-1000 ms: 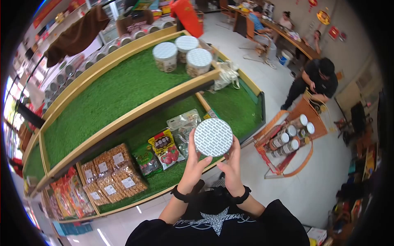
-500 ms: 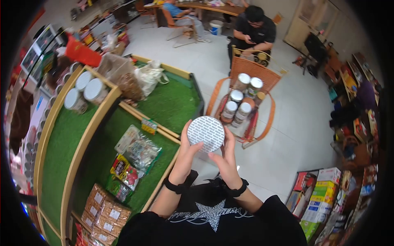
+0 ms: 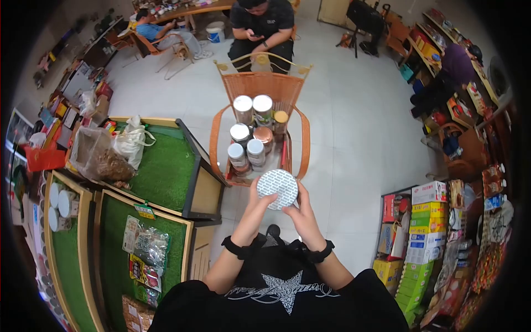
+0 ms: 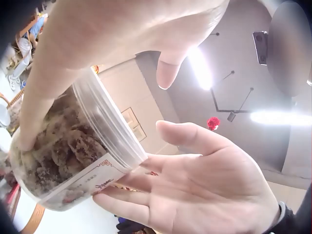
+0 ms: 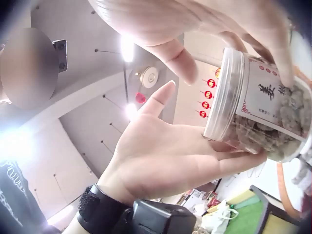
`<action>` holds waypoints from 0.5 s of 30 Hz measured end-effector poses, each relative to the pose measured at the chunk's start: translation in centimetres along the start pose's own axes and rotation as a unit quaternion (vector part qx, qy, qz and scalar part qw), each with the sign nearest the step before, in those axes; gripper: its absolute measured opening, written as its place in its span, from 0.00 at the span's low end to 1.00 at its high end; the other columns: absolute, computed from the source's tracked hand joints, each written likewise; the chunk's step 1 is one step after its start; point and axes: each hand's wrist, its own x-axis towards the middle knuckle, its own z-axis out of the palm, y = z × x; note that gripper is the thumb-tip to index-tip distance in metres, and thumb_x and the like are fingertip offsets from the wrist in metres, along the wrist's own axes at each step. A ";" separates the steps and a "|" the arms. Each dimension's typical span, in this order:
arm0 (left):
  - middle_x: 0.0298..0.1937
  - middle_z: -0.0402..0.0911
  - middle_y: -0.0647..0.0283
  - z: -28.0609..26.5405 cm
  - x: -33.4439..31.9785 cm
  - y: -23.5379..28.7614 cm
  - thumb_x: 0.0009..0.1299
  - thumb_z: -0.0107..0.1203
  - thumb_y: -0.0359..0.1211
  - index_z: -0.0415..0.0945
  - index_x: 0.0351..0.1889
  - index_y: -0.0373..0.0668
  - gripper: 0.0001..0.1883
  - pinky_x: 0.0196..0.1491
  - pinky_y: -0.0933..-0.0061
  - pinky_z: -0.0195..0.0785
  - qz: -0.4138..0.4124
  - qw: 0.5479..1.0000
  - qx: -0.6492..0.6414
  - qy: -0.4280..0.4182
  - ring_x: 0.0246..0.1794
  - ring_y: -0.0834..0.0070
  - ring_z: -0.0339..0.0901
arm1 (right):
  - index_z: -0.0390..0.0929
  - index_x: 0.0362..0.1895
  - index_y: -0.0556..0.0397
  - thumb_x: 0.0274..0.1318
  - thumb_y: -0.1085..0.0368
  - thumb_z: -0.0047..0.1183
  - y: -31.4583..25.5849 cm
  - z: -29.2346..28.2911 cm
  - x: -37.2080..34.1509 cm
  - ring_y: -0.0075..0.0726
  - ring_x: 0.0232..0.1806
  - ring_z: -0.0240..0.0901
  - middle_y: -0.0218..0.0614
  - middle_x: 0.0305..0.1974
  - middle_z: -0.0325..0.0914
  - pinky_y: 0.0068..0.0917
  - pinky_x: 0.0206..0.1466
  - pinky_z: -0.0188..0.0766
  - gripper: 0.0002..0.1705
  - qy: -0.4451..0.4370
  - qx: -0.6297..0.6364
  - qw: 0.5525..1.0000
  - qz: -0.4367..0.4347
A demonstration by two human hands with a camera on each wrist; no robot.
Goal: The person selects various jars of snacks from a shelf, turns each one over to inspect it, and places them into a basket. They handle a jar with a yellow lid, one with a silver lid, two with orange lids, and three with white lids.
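Observation:
Between both hands, in front of the chest, is a clear plastic jar (image 4: 73, 151) with a white label and dark, lumpy dried pieces inside. Its round lid (image 3: 277, 189) has a grey-and-white brick pattern and faces up. My left hand (image 3: 256, 217) holds the jar's left side, thumb by the lid's near edge. On the other side my right hand (image 3: 305, 220) grips it, fingers along the wall and label (image 5: 265, 95). Just beyond is a wicker chair (image 3: 302, 138) with several lidded jars (image 3: 255, 152) standing on its seat.
To the left stands a green-turfed display stand (image 3: 166, 160) with wooden rims, bagged snacks (image 3: 149, 246) and more lidded jars (image 3: 67, 203). Stacked boxes (image 3: 426, 243) line the right side. A seated person (image 3: 263, 27) is behind the chair. Pale tiled floor (image 3: 354, 149) lies between.
The head view has turned right: the display stand has shifted left, and the chair with jars has come from the right to straight ahead. Both hands keep hold of the jar.

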 end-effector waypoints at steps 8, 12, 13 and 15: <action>0.60 0.59 0.58 1.1 4.5 -4.9 0.62 0.51 0.36 0.41 0.67 0.41 0.39 0.61 0.71 0.48 -0.138 0.989 0.055 -0.024 0.61 0.72 0.56 | 0.40 0.67 0.60 0.52 0.74 0.45 4.6 -5.5 0.8 0.40 0.67 0.46 0.47 0.64 0.50 0.29 0.65 0.49 0.40 0.027 -0.073 0.992 0.104; 0.60 0.59 0.49 -0.1 6.5 -7.0 0.59 0.54 0.37 0.39 0.65 0.29 0.43 0.61 0.73 0.51 -0.167 0.985 0.051 0.002 0.60 0.66 0.59 | 0.37 0.67 0.60 0.51 0.74 0.46 5.1 -5.9 2.2 0.43 0.67 0.46 0.50 0.65 0.48 0.29 0.64 0.50 0.42 0.026 0.027 0.974 0.225; 0.60 0.59 0.49 -0.4 7.1 -7.3 0.58 0.54 0.37 0.39 0.65 0.29 0.43 0.60 0.74 0.51 -0.166 0.984 0.059 0.017 0.60 0.66 0.59 | 0.37 0.67 0.60 0.51 0.74 0.46 5.4 -5.9 2.9 0.43 0.67 0.46 0.50 0.65 0.48 0.29 0.64 0.50 0.42 0.027 0.026 0.972 0.233; 0.59 0.59 0.49 -1.0 8.3 -7.8 0.58 0.54 0.36 0.39 0.65 0.28 0.43 0.60 0.73 0.52 -0.175 0.982 0.065 0.031 0.60 0.66 0.60 | 0.35 0.68 0.59 0.50 0.75 0.46 6.3 -5.8 4.2 0.45 0.67 0.46 0.49 0.66 0.47 0.30 0.64 0.52 0.44 0.019 0.033 0.967 0.252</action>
